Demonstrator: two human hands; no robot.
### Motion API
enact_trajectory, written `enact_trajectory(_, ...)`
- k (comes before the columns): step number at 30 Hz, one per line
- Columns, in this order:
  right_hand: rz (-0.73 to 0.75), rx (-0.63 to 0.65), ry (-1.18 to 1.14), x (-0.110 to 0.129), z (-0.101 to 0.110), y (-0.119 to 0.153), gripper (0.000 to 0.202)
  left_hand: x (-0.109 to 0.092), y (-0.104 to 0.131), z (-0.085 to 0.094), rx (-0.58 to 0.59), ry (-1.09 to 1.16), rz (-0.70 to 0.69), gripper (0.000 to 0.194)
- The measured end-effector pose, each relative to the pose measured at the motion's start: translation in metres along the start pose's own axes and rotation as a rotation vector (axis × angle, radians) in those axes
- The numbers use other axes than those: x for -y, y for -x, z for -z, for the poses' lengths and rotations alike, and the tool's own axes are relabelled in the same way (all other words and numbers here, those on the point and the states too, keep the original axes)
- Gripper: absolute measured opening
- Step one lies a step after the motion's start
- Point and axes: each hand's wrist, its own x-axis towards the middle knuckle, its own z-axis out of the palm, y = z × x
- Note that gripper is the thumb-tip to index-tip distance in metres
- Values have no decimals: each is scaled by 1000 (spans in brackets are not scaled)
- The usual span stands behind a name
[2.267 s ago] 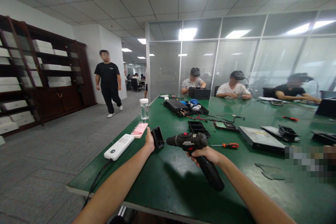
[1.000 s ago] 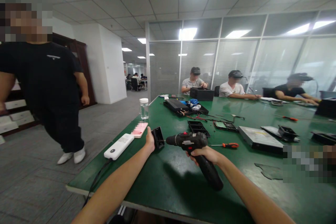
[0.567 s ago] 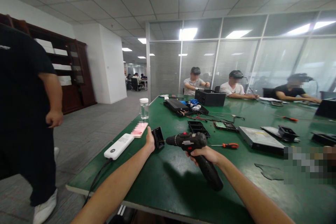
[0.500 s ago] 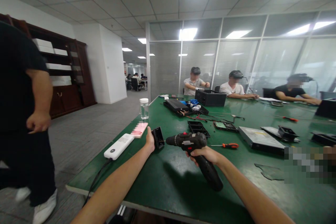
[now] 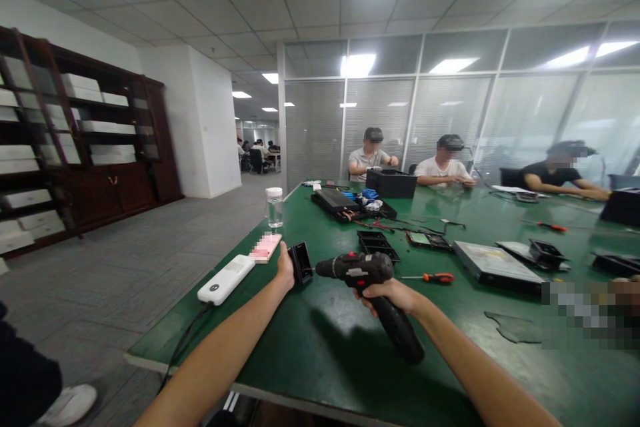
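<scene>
My left hand (image 5: 286, 270) is closed round the outer side of a small black plastic housing (image 5: 301, 262), tilted with its open face to the right. My right hand (image 5: 387, 293) grips the handle of a black cordless drill (image 5: 357, 268). The drill points left, its bit end at the housing; I cannot tell whether the bit touches a screw. Behind the drill lies a black plastic frame with compartments (image 5: 377, 245). A screwdriver with an orange and black handle (image 5: 439, 278) rests just right of the drill.
On the green table (image 5: 300, 360) at left are a white power bank (image 5: 227, 279) with a cable, a pink item (image 5: 267, 247) and a clear jar (image 5: 275, 208). A metal drive (image 5: 495, 265) lies to the right. Several people sit across the table; a black case (image 5: 391, 183) stands there.
The person walking at the left has moved almost out of view. Across the table, the black case has shifted slightly left. My hands, the drill and the housing look nearly unchanged.
</scene>
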Motion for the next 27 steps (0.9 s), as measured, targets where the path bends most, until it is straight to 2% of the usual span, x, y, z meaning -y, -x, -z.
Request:
enact_trajectory(4,18,-10,-7,-1,0,0,28,1,-2,1,9,-63,-33,58)
enact_trajectory(16,19,-22,6,-1,-1,0,27,0,-1,1,10,-64,-62,57)
enact_trajectory(27,29,-6,19,1,-2,1,26,0,2,-1,22,-44,-21,58)
